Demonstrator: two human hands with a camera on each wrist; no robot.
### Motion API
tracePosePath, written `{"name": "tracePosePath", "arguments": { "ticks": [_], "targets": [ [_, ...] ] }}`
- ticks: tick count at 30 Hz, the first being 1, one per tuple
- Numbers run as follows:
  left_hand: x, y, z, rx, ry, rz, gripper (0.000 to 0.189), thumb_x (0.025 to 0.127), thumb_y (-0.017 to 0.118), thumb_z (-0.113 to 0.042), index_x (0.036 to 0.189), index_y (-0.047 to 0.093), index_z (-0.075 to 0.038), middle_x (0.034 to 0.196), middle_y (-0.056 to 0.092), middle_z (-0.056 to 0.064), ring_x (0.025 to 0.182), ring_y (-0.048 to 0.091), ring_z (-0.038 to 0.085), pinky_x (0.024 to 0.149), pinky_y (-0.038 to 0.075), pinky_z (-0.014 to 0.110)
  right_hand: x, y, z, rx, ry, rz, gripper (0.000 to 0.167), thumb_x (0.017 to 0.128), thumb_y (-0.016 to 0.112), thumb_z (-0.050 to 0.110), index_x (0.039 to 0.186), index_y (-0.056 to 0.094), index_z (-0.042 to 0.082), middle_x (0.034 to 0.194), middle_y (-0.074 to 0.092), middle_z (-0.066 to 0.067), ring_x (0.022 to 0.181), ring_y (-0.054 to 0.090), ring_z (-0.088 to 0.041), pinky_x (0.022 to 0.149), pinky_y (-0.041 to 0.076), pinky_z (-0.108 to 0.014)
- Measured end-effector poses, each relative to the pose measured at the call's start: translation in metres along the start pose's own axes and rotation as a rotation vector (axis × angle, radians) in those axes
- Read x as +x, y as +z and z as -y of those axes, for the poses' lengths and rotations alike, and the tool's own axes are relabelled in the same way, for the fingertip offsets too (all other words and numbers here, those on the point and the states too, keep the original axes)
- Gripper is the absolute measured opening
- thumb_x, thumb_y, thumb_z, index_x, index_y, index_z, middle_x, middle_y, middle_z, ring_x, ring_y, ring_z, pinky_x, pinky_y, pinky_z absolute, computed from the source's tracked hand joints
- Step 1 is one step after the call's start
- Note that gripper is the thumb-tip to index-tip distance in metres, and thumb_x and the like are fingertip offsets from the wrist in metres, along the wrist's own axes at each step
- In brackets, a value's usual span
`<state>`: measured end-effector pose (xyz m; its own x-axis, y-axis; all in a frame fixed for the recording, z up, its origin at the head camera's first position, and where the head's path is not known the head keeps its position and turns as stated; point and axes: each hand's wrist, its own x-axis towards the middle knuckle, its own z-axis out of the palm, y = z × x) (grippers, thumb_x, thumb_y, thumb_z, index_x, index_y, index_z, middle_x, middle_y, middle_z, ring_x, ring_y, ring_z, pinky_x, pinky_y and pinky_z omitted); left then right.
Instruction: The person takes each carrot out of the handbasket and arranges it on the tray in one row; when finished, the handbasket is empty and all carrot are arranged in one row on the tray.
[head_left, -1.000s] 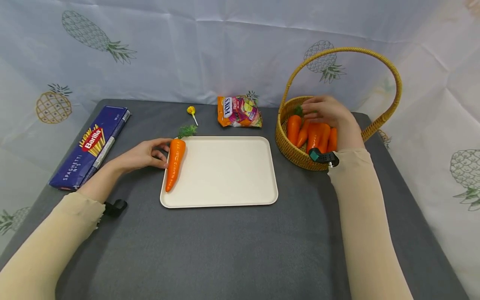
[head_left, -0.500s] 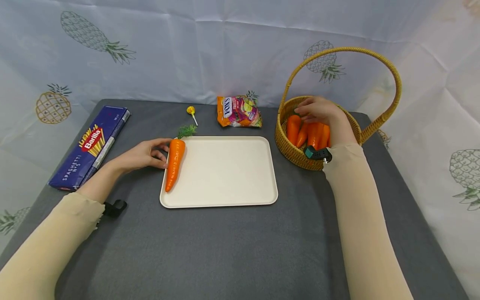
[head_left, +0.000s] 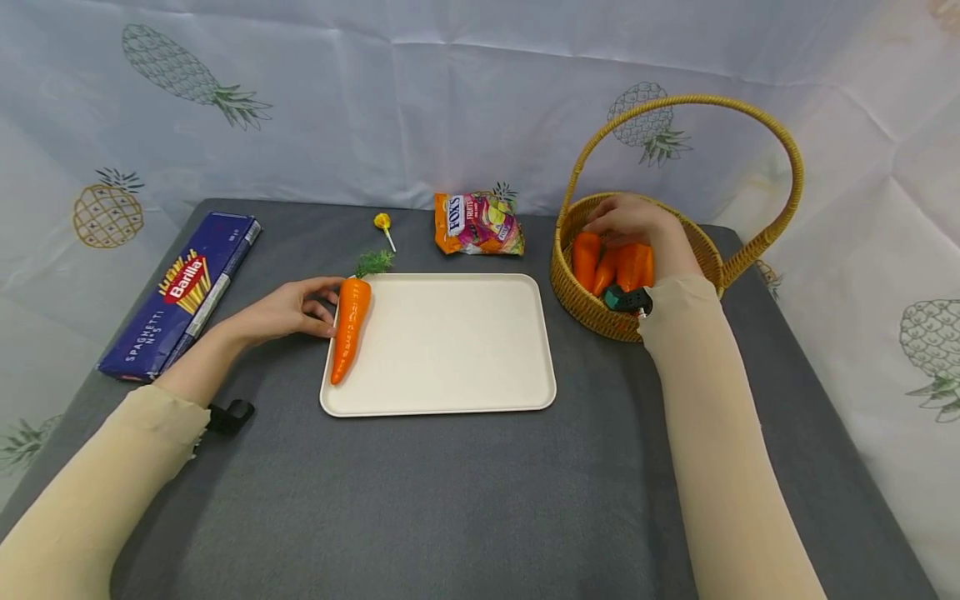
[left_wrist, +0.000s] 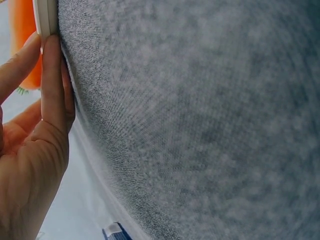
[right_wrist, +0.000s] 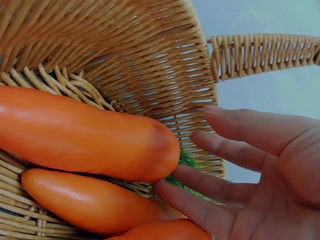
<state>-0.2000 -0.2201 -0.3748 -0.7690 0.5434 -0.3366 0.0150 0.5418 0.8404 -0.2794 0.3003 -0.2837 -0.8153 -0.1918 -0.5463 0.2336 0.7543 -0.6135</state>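
My left hand (head_left: 285, 312) is at the left edge of a cream rectangular tray (head_left: 457, 346). In the left wrist view its thumb and a finger pinch the tray's rim (left_wrist: 46, 20). One orange carrot (head_left: 349, 325) with a green top lies along the tray's left side, right beside that hand. On the right, my right hand (head_left: 633, 221) reaches into a woven basket (head_left: 573, 300) holding several carrots. The right wrist view shows its fingers spread, two fingertips right at the blunt end of a big carrot (right_wrist: 85, 132). Green leaves (right_wrist: 186, 167) peek out behind those fingers.
A blue spaghetti box (head_left: 180, 292) lies at the left by my forearm. Behind the tray are a yellow lollipop (head_left: 382, 222) and a candy bag (head_left: 480, 222). The basket's tall handle (head_left: 693, 98) arches over my right hand. Grey cloth (head_left: 450, 500) covers the table.
My right hand has shifted left and slightly lower within the basket, over the carrots' leafy ends. The left hand, tray and its carrot stay as they were.
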Motion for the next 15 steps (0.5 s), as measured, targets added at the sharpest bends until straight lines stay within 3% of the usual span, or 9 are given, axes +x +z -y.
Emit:
{"name": "tracePosePath", "arguments": {
  "ticks": [8, 15],
  "targets": [
    [0.0003, 0.0016, 0.0015, -0.004, -0.002, 0.002, 0.085, 0.09, 0.069, -0.006, 0.157, 0.018, -0.002, 0.136, 0.042, 0.022, 0.088, 0.063, 0.004, 0.077, 0.054, 0.02, 0.0063, 0.0047, -0.0051, -0.107, -0.022, 0.021, 0.055, 0.101, 0.054, 0.025, 0.147, 0.036, 0.0, 0.155, 0.03, -0.019, 0.133, 0.045, -0.036, 0.114, 0.039, -0.049],
    [-0.0005, 0.0007, 0.0018, 0.009, -0.005, -0.004, 0.085, 0.09, 0.069, -0.007, 0.157, 0.017, -0.003, 0.137, 0.042, 0.022, 0.089, 0.062, 0.004, 0.077, 0.054, 0.02, 0.0046, 0.0061, -0.004, -0.134, -0.036, 0.058, 0.056, 0.102, 0.052, 0.022, 0.15, 0.033, 0.002, 0.159, 0.026, -0.02, 0.141, 0.039, -0.038, 0.116, 0.035, -0.051]
  ]
}}
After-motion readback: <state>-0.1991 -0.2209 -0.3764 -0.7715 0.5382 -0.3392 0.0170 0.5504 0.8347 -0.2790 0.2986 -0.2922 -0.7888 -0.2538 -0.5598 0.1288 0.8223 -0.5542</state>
